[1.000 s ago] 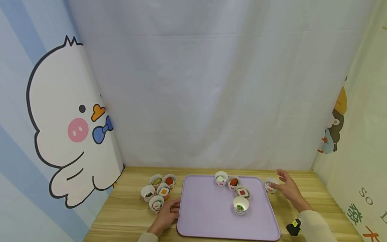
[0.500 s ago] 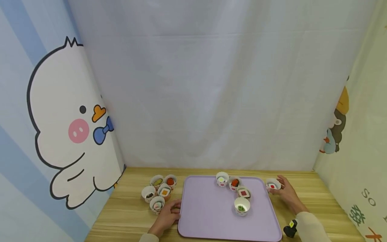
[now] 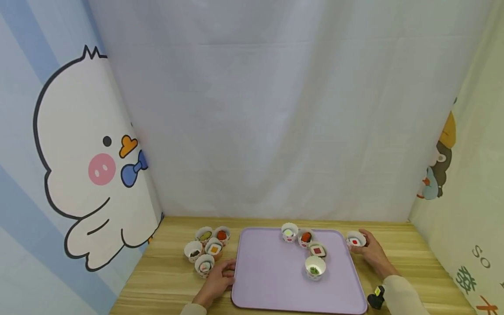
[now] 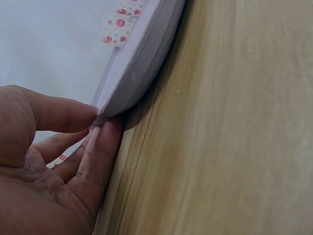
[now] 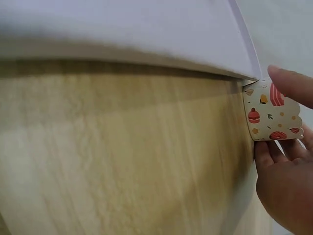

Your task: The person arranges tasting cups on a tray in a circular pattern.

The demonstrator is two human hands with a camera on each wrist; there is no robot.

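My left hand (image 3: 218,278) pinches the left rim of a lilac tray (image 3: 267,288) between thumb and fingers, as the left wrist view shows at the tray's edge (image 4: 132,81). On the other side, my right hand (image 3: 374,252) holds a white paper baking cup (image 3: 350,244), printed with sweets, beside the tray's far right corner. A white piece with a red square (image 3: 355,241) lies inside that cup. In the right wrist view the same cup (image 5: 271,115) sits on the wood against the tray, with the thumb on one side and fingers on the other.
Several cups stand on the tray, including one with a green piece (image 3: 313,271) and one with a red-orange piece (image 3: 306,237). Left of the tray, several filled cups cluster, one with an orange square (image 3: 214,250). A white curtain (image 3: 275,131) hangs behind the wooden table (image 3: 153,280).
My right hand has come down beside the cup at the right and now grips it; the red-square piece inside has come into view. The left hand stays at the tray rim.
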